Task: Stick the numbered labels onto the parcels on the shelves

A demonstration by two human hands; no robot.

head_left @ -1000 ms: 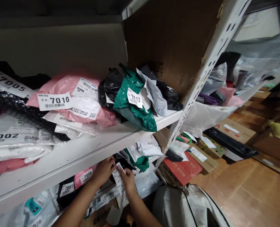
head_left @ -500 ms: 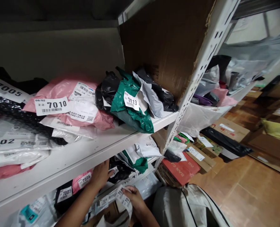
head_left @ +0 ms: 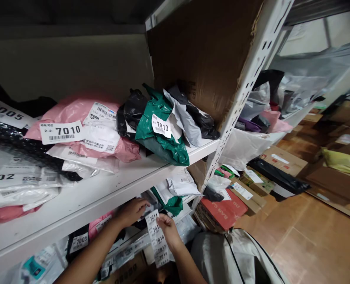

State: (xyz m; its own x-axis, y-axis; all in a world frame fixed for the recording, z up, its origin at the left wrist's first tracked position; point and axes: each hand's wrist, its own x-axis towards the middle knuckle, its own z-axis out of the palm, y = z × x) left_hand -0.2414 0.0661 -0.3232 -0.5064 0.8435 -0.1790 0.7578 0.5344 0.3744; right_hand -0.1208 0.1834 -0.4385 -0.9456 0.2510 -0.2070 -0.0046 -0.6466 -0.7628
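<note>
My right hand, below the middle shelf edge, pinches a long strip of white printed number labels. The strip hangs down, with 7014 near its top and 7016, 7017 and 7018 below. To its left, my left hand reaches over the lower shelf with fingers partly bent and thumb apart, next to a grey plastic mailer. Nothing shows in it. Left of that forearm lie a pink parcel with a label and a black parcel marked 7005. A green mailer bag lies beyond the strip.
Above my hands, the white shelf bears a pink parcel labelled 7010 and a green one labelled 7013. A perforated metal post rises at right. A red box and a pale bag stand low right.
My left hand has moved right and up, off the dark parcel beside the pink one. My right hand has raised the label strip, which now hangs straight with its numbers facing me.
</note>
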